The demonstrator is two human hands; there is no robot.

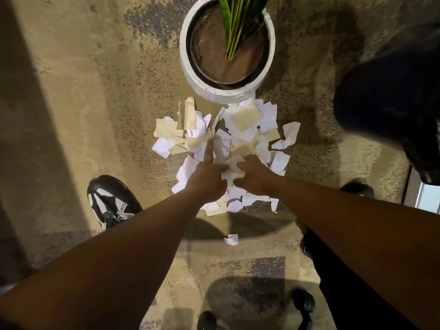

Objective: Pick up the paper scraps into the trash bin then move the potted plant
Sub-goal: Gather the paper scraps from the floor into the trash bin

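A heap of white and beige paper scraps [247, 129] lies on the tan carpet, right in front of a round white pot [188, 75] holding soil and a green-leaved plant [234, 22]. Both my hands reach down into the near side of the heap. My left hand [207, 175] has its index finger stretched forward over the scraps and its other fingers curled. My right hand [252, 175] is curled around scraps in the middle of the heap. One stray white scrap [231, 239] sits alone, closer to me. A dark rounded shape [390, 98] at the right may be the trash bin.
My black-and-white shoe [112, 201] stands left of the heap; my other foot [357, 188] is at the right. Black chair casters [304, 306] sit near the bottom edge. A pale strip [426, 196] runs along the right edge.
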